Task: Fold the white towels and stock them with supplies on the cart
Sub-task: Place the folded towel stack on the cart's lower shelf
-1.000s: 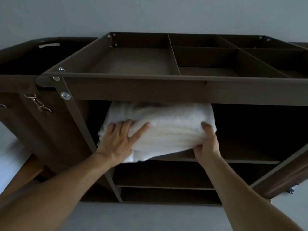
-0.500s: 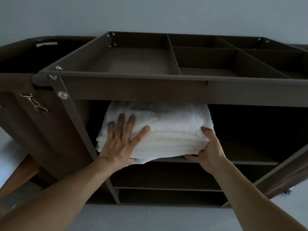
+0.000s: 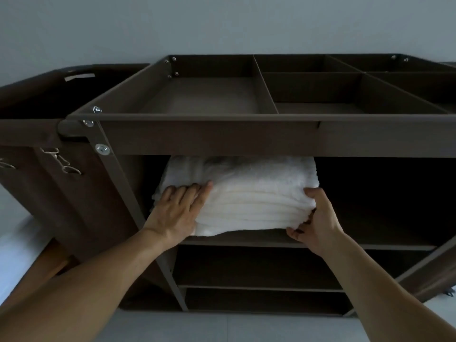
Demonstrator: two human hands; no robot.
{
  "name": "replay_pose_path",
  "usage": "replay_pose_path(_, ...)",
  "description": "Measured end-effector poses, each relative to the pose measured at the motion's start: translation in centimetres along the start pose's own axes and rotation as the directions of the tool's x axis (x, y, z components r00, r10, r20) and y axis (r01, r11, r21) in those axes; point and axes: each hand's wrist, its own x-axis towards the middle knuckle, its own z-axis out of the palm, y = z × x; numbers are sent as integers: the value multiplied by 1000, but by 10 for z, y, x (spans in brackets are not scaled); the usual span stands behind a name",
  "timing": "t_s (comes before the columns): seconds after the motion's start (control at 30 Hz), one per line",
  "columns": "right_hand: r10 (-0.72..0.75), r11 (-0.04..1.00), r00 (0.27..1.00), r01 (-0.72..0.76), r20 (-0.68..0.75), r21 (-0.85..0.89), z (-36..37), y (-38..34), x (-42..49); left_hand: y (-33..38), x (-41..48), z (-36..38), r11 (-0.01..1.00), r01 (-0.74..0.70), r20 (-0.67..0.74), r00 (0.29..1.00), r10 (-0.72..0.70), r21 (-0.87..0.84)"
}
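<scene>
**Step in hand: seating the towels.** The stack of folded white towels [image 3: 246, 193] lies on the upper shelf [image 3: 385, 246] of the cart [image 3: 212, 139], at the left end of the opening, directly under the top rail. Its front face stands at the front lip of the shelf.

- Left hand [image 3: 177, 211]: fingers straight and together, laid flat against the front left of the stack. It presses and grips nothing.
- Right hand [image 3: 318, 223]: thumb on the upper right corner, fingers curled under the bottom edge, gripping that corner.

**Next move, as judged.** Push the stack level and further back, both hands together, so that no layer slides out of line (the folds are soft and will skew under one-sided pressure). Then release. Supplies probably belong in the divided top tray [image 3: 209, 97].
</scene>
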Motion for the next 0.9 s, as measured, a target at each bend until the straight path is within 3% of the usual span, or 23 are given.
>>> replay_pose_path(0.13, -58, 989, 998, 62, 34, -135, 1, -15, 4, -2, 8, -1, 999, 44, 35, 998, -43, -27)
replay_pose_path(0.27, -125, 983, 978, 145, 168, -109, 1, -30, 17, -4, 38, -18, 980, 114, 147, 985, -90, -161)
replay_pose_path(0.37, -147, 979, 968, 172, 203, -108, -2, -23, 30, -14, 66, -20, 902, 123, 328, 944, 22, -413)
replay_pose_path(0.5, -156, 980, 968, 176, 194, -89, -10, -17, 44, -9, 103, -18, 806, 155, 442, 885, 143, -571)
replay_pose_path(0.9, -173, 975, 943, 205, 283, -88, 7, -4, 63, -8, 55, -16, 896, 16, 351, 923, 158, -444)
